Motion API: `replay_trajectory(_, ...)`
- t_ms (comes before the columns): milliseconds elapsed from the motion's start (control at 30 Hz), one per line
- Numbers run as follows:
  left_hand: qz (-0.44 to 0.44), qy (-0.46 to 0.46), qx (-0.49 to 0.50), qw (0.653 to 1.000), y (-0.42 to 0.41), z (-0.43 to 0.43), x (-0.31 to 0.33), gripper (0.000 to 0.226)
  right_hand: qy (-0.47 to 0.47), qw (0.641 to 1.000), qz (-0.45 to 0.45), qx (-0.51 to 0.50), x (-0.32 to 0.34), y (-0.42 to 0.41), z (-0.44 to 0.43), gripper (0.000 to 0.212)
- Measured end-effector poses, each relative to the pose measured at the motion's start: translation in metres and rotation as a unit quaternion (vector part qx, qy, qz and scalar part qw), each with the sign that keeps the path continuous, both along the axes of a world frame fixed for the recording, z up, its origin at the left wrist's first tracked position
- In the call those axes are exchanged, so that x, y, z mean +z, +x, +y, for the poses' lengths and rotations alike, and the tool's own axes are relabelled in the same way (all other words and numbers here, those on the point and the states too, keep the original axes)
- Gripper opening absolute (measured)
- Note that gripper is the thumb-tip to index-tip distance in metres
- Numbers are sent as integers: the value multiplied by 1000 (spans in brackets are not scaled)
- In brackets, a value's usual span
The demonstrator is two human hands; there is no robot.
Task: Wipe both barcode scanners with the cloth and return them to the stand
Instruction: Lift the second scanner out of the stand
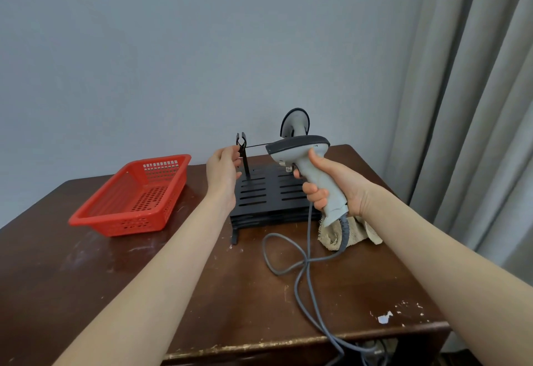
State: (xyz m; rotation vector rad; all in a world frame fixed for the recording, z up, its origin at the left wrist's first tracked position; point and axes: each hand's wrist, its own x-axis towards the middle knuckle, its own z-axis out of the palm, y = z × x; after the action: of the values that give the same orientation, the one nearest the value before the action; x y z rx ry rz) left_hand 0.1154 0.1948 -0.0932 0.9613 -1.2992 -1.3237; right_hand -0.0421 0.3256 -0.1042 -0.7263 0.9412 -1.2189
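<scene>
My right hand [331, 181] grips the handle of a grey barcode scanner [300, 149], held above the black slotted stand [259, 192] with its head pointing left. A grey cable [302, 261] trails from the handle down over the table's front edge. My left hand [223, 172] pinches the stand's left upright fork post [242, 152]. A second scanner [295, 123] sits upright at the stand's back right, behind the held one. The beige cloth [357, 233] lies crumpled on the table, right of the stand and under my right wrist.
A red perforated plastic basket [132, 195] stands on the left of the dark wooden table [115, 279]. Grey curtains [476, 106] hang at the right, a plain wall behind. The table's front edge is chipped.
</scene>
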Motion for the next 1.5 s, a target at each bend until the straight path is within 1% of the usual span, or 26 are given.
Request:
replay_trajectory(567,0,11,7,1000,16,-8,0,26,0,999,41,18,4,5,-6,45)
replay_trajectory(633,26,44,-47,998,20,-11,-1,37,-3,998,52,23,4,5,-7,47)
replay_trajectory(667,61,76,-98,990,22,-12,-1,49,-6,998,61,26,3,6,-8,48)
replay_trajectory(733,143,138,-194,961,27,-16,-3,77,-16,995,88,37,3,7,-10,51)
replay_trajectory(767,171,156,-224,946,29,-17,-4,86,-21,994,101,43,4,8,-11,52)
replay_trajectory(833,203,175,-254,929,32,-19,-4,95,-28,991,119,52,4,11,-13,52)
replay_trajectory(933,221,186,-267,920,34,-22,-3,98,-32,988,139,59,4,14,-16,52)
replay_trajectory(1033,211,184,-275,920,36,-24,-4,99,-26,986,154,56,4,16,-17,51)
replay_trajectory(1267,199,178,-278,923,37,-24,-5,98,-16,989,141,52,2,17,-18,48)
replay_trajectory(1500,188,168,-292,923,34,-20,-4,97,-13,986,153,62,5,21,-19,48)
